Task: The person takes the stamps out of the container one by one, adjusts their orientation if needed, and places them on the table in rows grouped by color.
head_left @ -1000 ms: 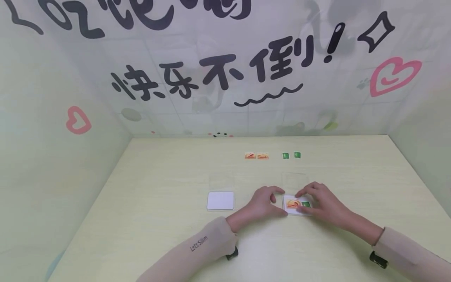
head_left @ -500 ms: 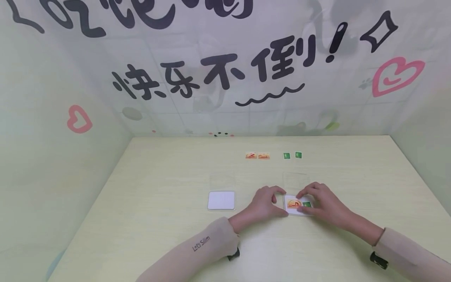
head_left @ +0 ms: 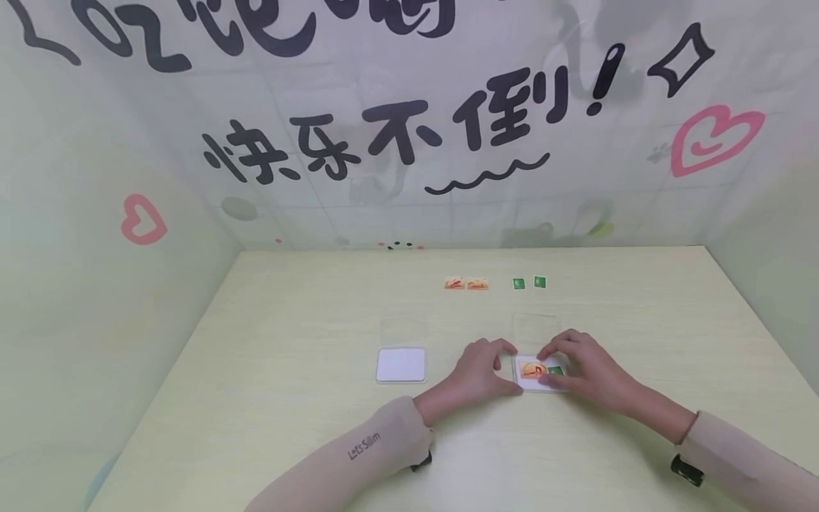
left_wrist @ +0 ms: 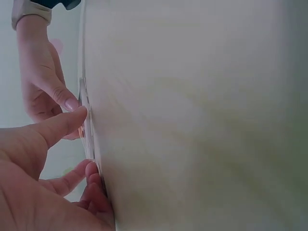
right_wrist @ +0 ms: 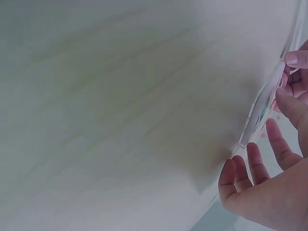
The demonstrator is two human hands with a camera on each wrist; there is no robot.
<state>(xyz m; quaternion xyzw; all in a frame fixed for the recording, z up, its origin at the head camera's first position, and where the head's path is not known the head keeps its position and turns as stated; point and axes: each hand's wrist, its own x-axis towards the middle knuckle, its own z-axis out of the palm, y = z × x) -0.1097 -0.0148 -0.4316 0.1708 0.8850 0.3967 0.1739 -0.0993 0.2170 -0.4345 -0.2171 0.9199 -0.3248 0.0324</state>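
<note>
A clear plastic case [head_left: 517, 385] lies on the table with its transparent lid [head_left: 536, 326] folded back. Inside it, a white card bears an orange stamp [head_left: 530, 370] and a small green stamp [head_left: 556, 371]. My left hand [head_left: 478, 370] holds the case's left side, thumb at the near corner and index finger at the far one. From the right, my right hand [head_left: 591, 373] reaches over the card, with index finger and thumb at the orange stamp's upper and lower edges. Its fingers partly cover the green stamp. Both wrist views show the case edge-on.
To the left lies a second clear case with a blank white card [head_left: 401, 365], its lid [head_left: 403, 330] also folded back. Farther back are two orange stamps [head_left: 466, 284] and two green stamps [head_left: 519, 284]. A printed wall [head_left: 409, 213] stands behind the table.
</note>
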